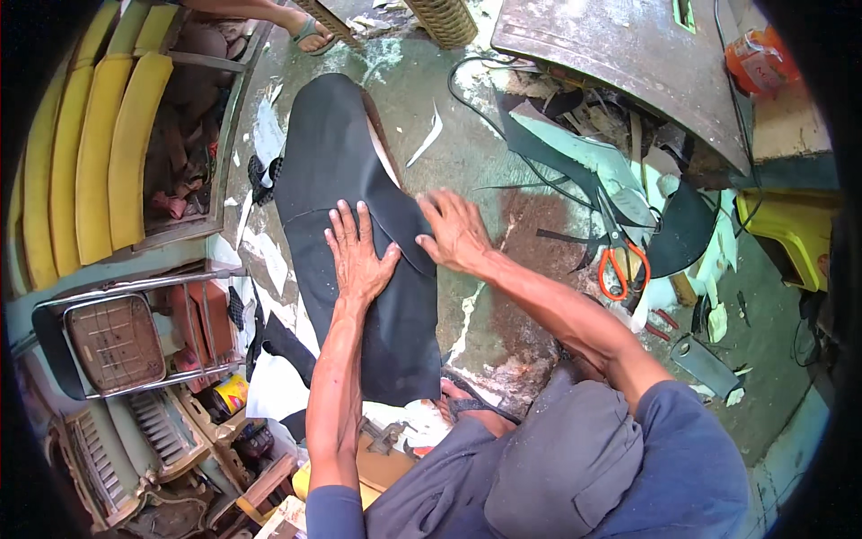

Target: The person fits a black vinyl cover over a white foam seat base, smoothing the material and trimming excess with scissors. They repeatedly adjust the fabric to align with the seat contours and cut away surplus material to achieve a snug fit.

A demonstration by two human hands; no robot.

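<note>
A long motorcycle seat draped in smooth black vinyl lies in front of me, its rounded end pointing away. Along its far right side, a pale strip of the underside and a brown edge show. My left hand rests flat on the vinyl near the middle, fingers stretched and thumb out. At the seat's right edge is my right hand, thumb and fingers apart beside a curved fold of the cover; its fingertips are slightly blurred. The near part of the vinyl hangs down toward my legs.
Scissors with orange handles lie to the right among black and white scraps. A worn board stands at the far right. Yellow curved pads and a metal-framed chair line the left. Another person's foot is at the back.
</note>
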